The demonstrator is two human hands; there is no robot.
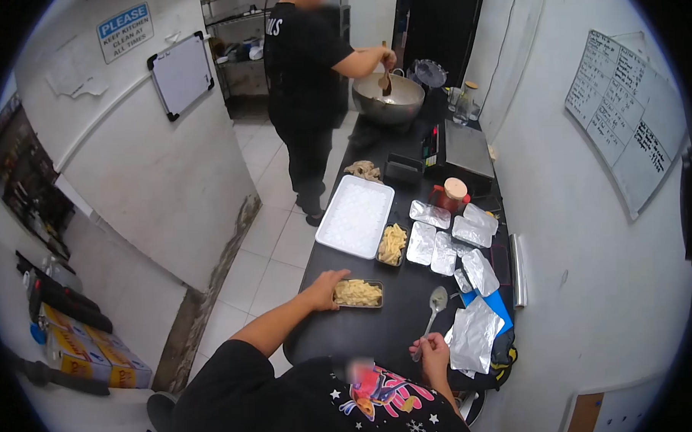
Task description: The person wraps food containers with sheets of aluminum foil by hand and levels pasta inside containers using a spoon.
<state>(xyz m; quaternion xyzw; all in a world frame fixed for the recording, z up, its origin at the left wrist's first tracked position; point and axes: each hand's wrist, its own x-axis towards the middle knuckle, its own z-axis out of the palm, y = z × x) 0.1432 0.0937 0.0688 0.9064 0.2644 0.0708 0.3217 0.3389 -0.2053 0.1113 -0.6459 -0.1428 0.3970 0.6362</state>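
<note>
Curving around the left end of the near container (pixel 358 294), the left hand (pixel 327 290) has it held, half open to the width of that rim, the pale, lumpy food filling it. Over to the right, the right hand (pixel 433 351) is closed on the handle of a metal spoon (pixel 438 300), bowl pointing to the far side, some residue in it, well apart from the food. Both hands work above the near part of the black worktop (pixel 396 334). Just beyond the near container sits a second container (pixel 392 245), loaded with pale yellow, stick-like pieces, and touching or nearly touching its left side is a big white tray (pixel 355 216). Right of that, a cluster of foil-covered packs (pixel 422 242), and nearer, beside the right hand, a crumpled foil sheet (pixel 474 337) lying partly over something blue (pixel 502 311). Farther up, a red jar (pixel 442 200) with a pale lid, then a scale (pixel 468 148), and left of it a brown cloth (pixel 363 170). At the far end, a co-worker (pixel 307 80) in black has a brown spatula (pixel 387 85) down in a large metal bowl (pixel 394 112). On the right wall, a whiteboard (pixel 621 115) covered in handwriting.
</note>
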